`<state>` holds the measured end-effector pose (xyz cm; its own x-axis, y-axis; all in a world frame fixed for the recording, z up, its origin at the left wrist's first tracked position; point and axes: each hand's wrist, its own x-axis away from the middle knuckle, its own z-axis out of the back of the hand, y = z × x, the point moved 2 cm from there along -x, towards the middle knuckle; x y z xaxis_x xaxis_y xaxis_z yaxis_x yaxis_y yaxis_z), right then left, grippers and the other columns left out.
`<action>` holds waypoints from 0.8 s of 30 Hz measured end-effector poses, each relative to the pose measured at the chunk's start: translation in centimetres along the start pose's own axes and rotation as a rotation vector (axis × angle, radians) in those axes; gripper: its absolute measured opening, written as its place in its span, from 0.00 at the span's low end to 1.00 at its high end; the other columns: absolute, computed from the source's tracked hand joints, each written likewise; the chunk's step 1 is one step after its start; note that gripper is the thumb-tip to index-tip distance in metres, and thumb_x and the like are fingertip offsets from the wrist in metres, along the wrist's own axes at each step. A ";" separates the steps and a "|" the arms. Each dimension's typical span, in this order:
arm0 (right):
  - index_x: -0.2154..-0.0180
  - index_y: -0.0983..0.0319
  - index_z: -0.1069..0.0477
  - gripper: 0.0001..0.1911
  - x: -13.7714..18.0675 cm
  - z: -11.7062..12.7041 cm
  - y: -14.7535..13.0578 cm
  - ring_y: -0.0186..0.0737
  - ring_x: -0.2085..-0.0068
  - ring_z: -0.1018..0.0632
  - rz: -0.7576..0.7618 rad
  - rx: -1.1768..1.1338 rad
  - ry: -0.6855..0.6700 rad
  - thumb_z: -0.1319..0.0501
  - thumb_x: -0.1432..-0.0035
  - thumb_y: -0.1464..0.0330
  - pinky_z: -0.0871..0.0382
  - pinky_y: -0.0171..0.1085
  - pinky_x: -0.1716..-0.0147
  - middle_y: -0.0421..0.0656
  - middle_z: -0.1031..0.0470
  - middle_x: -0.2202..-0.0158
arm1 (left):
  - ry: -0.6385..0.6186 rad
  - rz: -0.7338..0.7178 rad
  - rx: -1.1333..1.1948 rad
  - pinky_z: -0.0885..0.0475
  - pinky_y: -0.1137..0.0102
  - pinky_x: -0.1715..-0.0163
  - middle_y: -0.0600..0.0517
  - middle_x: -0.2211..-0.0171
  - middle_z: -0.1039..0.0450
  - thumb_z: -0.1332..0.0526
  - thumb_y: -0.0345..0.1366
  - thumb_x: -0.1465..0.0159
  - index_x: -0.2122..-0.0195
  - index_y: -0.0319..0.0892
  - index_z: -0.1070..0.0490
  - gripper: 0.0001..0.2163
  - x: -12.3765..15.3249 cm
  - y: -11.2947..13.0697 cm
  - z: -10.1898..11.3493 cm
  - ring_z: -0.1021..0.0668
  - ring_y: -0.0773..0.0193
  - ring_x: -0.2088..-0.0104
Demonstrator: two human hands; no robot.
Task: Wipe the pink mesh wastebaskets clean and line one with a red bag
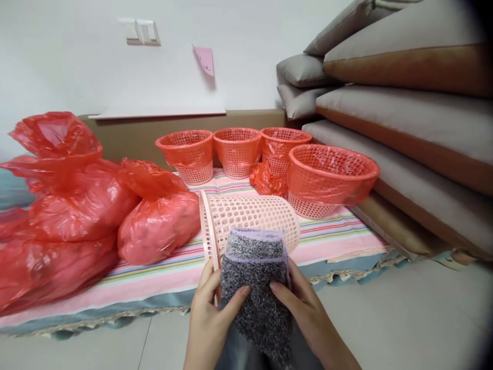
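My left hand (pixel 210 313) and my right hand (pixel 304 303) both grip a grey speckled cloth (pixel 256 280) with a lilac edge, thumbs pressed on its front. The cloth hangs in front of a pale pink perforated basket (pixel 250 216) that lies on its side on the striped mat (pixel 335 236), its rim toward my left hand. My left fingers sit close to that rim.
Several orange-pink baskets lined with red plastic bags stand on the mat behind, the largest (pixel 333 177) at right. Full red plastic bags (pixel 77 205) are heaped at left. Stacked sofa cushions (pixel 408 113) fill the right side. Tiled floor (pixel 404 318) lies in front.
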<state>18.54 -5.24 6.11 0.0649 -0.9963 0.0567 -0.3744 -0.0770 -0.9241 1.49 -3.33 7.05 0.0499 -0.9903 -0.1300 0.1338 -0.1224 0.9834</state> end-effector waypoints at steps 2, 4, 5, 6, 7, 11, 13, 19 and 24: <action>0.41 0.48 0.33 0.29 0.3 -0.2 0.2 0.47 0.38 0.28 0.057 -0.024 -0.085 0.31 0.43 0.58 0.32 0.44 0.39 0.41 0.29 0.38 | 0.089 0.018 0.042 0.33 0.58 0.41 0.45 0.46 0.26 0.30 0.48 0.44 0.56 0.47 0.19 0.17 0.1 -0.3 -0.1 0.27 0.48 0.43; 0.38 0.49 0.37 0.38 0.7 -0.4 0.7 0.49 0.39 0.27 0.087 -0.036 -0.182 0.27 0.48 0.59 0.30 0.45 0.41 0.44 0.29 0.38 | 0.207 0.059 0.099 0.35 0.58 0.39 0.46 0.45 0.26 0.30 0.49 0.44 0.54 0.46 0.20 0.19 0.3 -0.9 -0.2 0.26 0.50 0.43; 0.37 0.49 0.39 0.44 1.0 -0.4 1.0 0.50 0.38 0.27 0.096 -0.032 -0.208 0.24 0.53 0.59 0.30 0.45 0.41 0.46 0.30 0.37 | 0.254 0.084 0.130 0.35 0.58 0.39 0.46 0.45 0.26 0.30 0.49 0.44 0.53 0.46 0.20 0.20 0.4 -1.3 -0.2 0.26 0.50 0.44; 0.36 0.49 0.41 0.51 1.2 -0.5 1.3 0.51 0.37 0.28 0.100 -0.020 -0.218 0.21 0.58 0.59 0.30 0.45 0.40 0.47 0.32 0.36 | 0.290 0.106 0.159 0.35 0.58 0.39 0.46 0.46 0.25 0.30 0.50 0.44 0.52 0.45 0.21 0.21 0.5 -1.5 -0.3 0.25 0.50 0.45; 0.35 0.49 0.42 0.55 1.5 -0.5 1.6 0.51 0.36 0.29 0.105 -0.003 -0.225 0.20 0.63 0.59 0.31 0.45 0.40 0.47 0.33 0.36 | 0.320 0.123 0.181 0.35 0.58 0.39 0.46 0.47 0.24 0.30 0.51 0.44 0.53 0.44 0.21 0.22 0.7 -1.7 -0.4 0.25 0.50 0.45; 0.35 0.51 0.44 0.55 2.3 -1.5 2.2 0.53 0.34 0.33 0.083 0.099 -0.273 0.20 0.62 0.62 0.31 0.48 0.39 0.48 0.35 0.34 | 0.428 0.153 0.205 0.34 0.59 0.41 0.46 0.51 0.22 0.32 0.54 0.42 0.53 0.42 0.23 0.23 1.1 -1.7 -1.0 0.24 0.50 0.46; 0.34 0.51 0.44 0.51 2.5 -2.4 2.4 0.53 0.36 0.29 0.088 0.172 -0.287 0.24 0.57 0.67 0.27 0.48 0.42 0.47 0.33 0.36 | 0.464 0.160 0.195 0.33 0.59 0.42 0.46 0.53 0.22 0.34 0.55 0.41 0.53 0.42 0.24 0.24 1.3 -1.4 -1.3 0.24 0.50 0.46; 0.36 0.51 0.41 0.41 2.1 -4.4 2.6 0.48 0.46 0.20 0.516 0.284 -0.077 0.31 0.50 0.68 0.21 0.40 0.51 0.44 0.25 0.43 | 0.440 0.095 0.104 0.35 0.58 0.41 0.46 0.52 0.23 0.34 0.55 0.41 0.54 0.44 0.24 0.22 1.3 -1.0 -1.6 0.25 0.49 0.45; 0.43 0.53 0.33 0.24 2.8 -1.8 1.2 0.39 0.61 0.17 0.742 0.647 0.282 0.37 0.41 0.70 0.21 0.30 0.62 0.40 0.20 0.56 | 0.410 -0.001 0.134 0.38 0.55 0.37 0.45 0.47 0.25 0.33 0.54 0.42 0.55 0.45 0.23 0.21 1.1 -1.1 -1.6 0.27 0.48 0.42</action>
<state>16.64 -8.20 5.79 -0.2311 -0.7639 -0.6026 0.3446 0.5149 -0.7849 2.95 -4.17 5.61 0.4422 -0.8853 -0.1440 0.0057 -0.1578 0.9875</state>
